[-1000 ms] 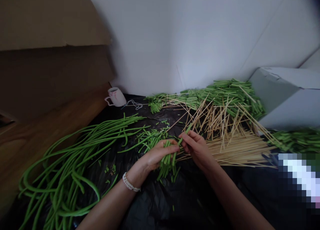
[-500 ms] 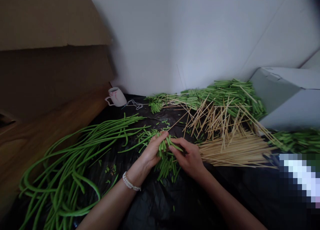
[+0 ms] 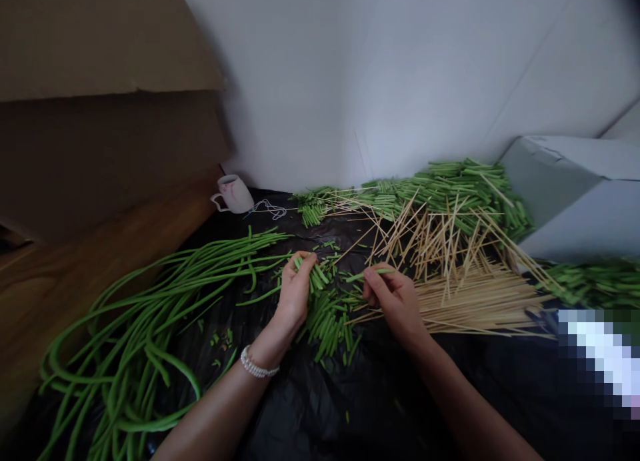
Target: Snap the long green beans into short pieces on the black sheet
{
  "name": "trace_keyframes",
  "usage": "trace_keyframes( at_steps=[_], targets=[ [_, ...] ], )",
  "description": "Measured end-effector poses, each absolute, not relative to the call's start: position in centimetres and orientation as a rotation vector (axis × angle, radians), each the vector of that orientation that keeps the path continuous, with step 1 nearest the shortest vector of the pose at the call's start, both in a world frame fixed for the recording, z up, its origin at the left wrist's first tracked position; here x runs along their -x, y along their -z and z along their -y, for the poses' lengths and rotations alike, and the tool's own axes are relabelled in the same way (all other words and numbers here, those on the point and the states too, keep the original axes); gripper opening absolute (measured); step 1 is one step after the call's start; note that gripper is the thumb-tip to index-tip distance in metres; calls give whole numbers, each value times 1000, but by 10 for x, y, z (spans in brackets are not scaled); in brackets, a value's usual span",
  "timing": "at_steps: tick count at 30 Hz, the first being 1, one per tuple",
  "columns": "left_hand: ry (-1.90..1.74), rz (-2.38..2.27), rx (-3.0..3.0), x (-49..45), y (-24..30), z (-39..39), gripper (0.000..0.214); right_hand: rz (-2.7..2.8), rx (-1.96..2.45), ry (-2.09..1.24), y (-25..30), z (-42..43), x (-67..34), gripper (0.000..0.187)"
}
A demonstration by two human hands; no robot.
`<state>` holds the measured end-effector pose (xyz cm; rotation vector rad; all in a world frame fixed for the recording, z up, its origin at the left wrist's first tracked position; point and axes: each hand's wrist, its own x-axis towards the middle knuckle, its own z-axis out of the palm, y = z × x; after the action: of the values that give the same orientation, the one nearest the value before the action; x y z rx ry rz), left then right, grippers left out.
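Observation:
My left hand (image 3: pixel 294 291) rests on a loose heap of short cut green bean pieces (image 3: pixel 327 314) on black plastic sheeting (image 3: pixel 350 394), its fingers curled around a few of them. My right hand (image 3: pixel 395 301) is just right of the heap and pinches one short bean piece (image 3: pixel 373 273) between thumb and fingertips, together with what looks like a thin bamboo skewer. A beaded bracelet (image 3: pixel 257 366) circles my left wrist.
Long uncut green beans (image 3: pixel 150 314) sprawl at the left. Bamboo skewers (image 3: pixel 465 281) lie in a pile at the right, with skewered beans (image 3: pixel 450 191) stacked behind. A white mug (image 3: pixel 231 194), a cardboard box (image 3: pixel 100 101) and a grey box (image 3: pixel 575 194) stand around.
My hands were together over the cut pieces and have moved apart. The left went further left onto the heap; the right lifted one bean piece toward the skewers.

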<state>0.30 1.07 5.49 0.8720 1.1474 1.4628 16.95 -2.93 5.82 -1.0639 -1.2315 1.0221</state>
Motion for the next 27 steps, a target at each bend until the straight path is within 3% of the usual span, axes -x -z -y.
trace_keyframes(
  at_steps=[4,16,27],
  targets=[
    [-1457,-1176,-1053,0,-47,-14,12,1239,1073,-1011,-59,30,-169,33],
    [-1421,-1227,-2018,-6,-51,3,14,1235,1082,-1042,-55,28,-170,30],
    [-1332,-1136,-2222,-9,-54,6,7,1210,1121,-1039,-56,26,-177,31]
  ],
)
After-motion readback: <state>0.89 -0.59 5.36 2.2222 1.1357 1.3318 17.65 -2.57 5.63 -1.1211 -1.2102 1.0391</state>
